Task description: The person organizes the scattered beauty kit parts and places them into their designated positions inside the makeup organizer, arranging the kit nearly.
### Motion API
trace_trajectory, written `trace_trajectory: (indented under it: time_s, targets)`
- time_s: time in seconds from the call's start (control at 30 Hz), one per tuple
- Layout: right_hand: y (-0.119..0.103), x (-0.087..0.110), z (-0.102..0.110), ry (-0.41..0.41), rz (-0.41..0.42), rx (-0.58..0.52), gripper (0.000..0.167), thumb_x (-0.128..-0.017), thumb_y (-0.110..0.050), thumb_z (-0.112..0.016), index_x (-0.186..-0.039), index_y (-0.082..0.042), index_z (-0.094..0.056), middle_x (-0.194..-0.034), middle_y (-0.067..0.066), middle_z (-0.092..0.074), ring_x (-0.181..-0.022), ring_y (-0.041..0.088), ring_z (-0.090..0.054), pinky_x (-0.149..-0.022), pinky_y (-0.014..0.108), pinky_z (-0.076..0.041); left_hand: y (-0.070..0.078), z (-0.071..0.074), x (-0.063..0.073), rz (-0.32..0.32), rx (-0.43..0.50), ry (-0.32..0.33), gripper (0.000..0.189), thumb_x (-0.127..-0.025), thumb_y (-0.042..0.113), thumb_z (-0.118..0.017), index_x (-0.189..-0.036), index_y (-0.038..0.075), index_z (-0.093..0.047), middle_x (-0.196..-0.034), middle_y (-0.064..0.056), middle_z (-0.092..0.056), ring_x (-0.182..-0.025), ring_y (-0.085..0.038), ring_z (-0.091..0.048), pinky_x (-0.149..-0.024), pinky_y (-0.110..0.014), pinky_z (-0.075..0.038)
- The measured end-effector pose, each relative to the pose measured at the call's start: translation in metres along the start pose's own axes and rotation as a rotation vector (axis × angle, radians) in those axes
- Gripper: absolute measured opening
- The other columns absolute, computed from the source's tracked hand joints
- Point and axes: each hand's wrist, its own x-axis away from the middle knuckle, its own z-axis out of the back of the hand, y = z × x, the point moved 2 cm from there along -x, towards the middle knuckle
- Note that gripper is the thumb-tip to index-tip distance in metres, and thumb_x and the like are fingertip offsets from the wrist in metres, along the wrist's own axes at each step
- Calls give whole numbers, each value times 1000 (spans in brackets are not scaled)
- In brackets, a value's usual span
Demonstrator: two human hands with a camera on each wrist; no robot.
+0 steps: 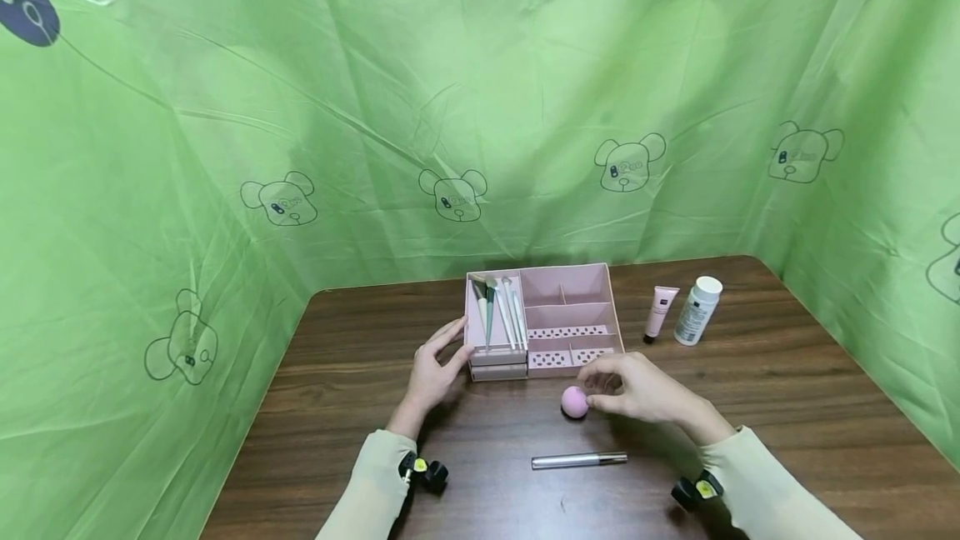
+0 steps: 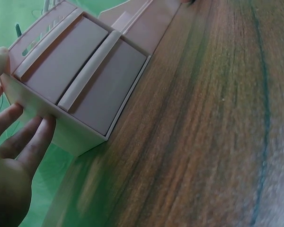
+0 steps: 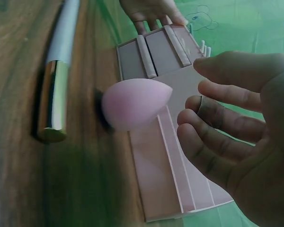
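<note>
A pink makeup sponge (image 1: 574, 401) stands on the table just in front of a pink cosmetics organizer (image 1: 542, 280). My right hand (image 1: 643, 390) is right beside it, and in the right wrist view the bent fingers (image 3: 222, 142) and thumb are spread, apart from the sponge (image 3: 132, 104). At the organizer's left side, my left hand (image 1: 431, 373) touches the wall with extended fingers, its thumb near the top front corner. Two drawers (image 2: 66, 59) show on that side's front. Several makeup brushes (image 1: 504, 311) lie in the organizer's left top section.
A slim silver tube (image 1: 577, 461) with a shiny end lies in front of the sponge. Right of the organizer stand a small pink squeeze tube (image 1: 660, 312) with a black cap and a white bottle (image 1: 697, 312). Green cloth (image 1: 525, 107) hangs behind the wooden table (image 1: 337, 407).
</note>
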Motion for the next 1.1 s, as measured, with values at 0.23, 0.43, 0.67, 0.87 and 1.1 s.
trace_trajectory:
  time_s: [0.23,0.43,0.67,0.87,1.1]
  targets:
    - [-2,9,-6,-45,71,22,24,-80,-11,-77,-103,-10,-69,-95,0,-70,-80,15,-66,-68,27,-59,0,-1,-1,-14,0,4,45,-89,5,-69,-131,-6,-57,-133,-25,-57,-112,-37,-63,-104,-49,-45]
    - [0,15,-13,-72,73,31,25,-81,-15,-77,-105,-11,-69,-96,0,-70,-80,15,-66,-69,25,-58,0,0,-3,-33,-24,12,44,-89,5,-70,-131,-5,-58,-132,-24,-58,-111,-37,-64,-104,-45,-46]
    - [-1,20,-24,-110,110,61,29,-78,-15,-79,-106,-12,-69,-92,-2,-67,-79,10,-62,-68,23,-55,0,1,-1,-12,-23,4,45,-89,6,-70,-131,-3,-58,-133,-23,-58,-112,-35,-64,-105,-42,-46]
    - [-2,23,-32,-130,99,67,31,-76,-15,-81,-105,-14,-69,-92,-4,-67,-80,8,-61,-68,21,-55,0,0,0,-39,-38,12,44,-89,5,-69,-130,-6,-58,-132,-24,-59,-110,-37,-64,-104,-36,-48]
    - [0,26,-38,-169,76,51,32,-76,-17,-81,-106,-15,-69,-92,-5,-65,-80,5,-60,-68,20,-54,-2,0,1,-10,-31,10,44,-90,7,-69,-131,-2,-59,-134,-19,-59,-112,-34,-64,-105,-38,-47]
